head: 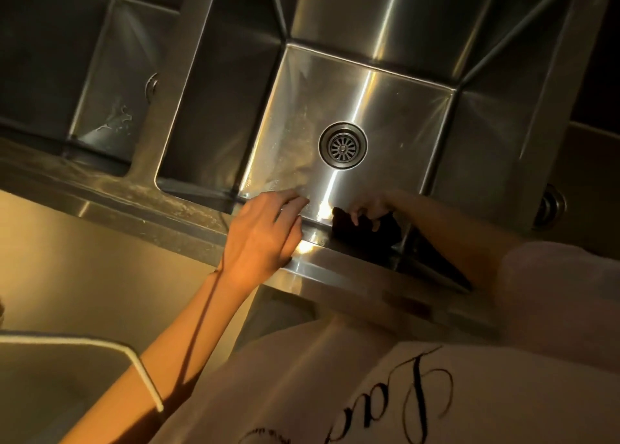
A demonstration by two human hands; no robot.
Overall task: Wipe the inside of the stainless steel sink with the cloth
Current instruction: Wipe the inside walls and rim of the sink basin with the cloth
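Her right hand (pixel 372 209) pinches the dark cloth (pixel 365 230) low against the sink's (pixel 385 108) near wall; the left hand (pixel 265 232) rests spread on the rim. Wiping blind there could miss the smeared floor patch (pixel 288 162).

Open steel floor across the square stainless steel sink basin (pixel 385 108), broken only by the round slotted metal drain (pixel 343 145) (near centre). Hemmed by four steep walls; near edge crowded by dark cloth (pixel 365 230) and left hand (pixel 265 232).
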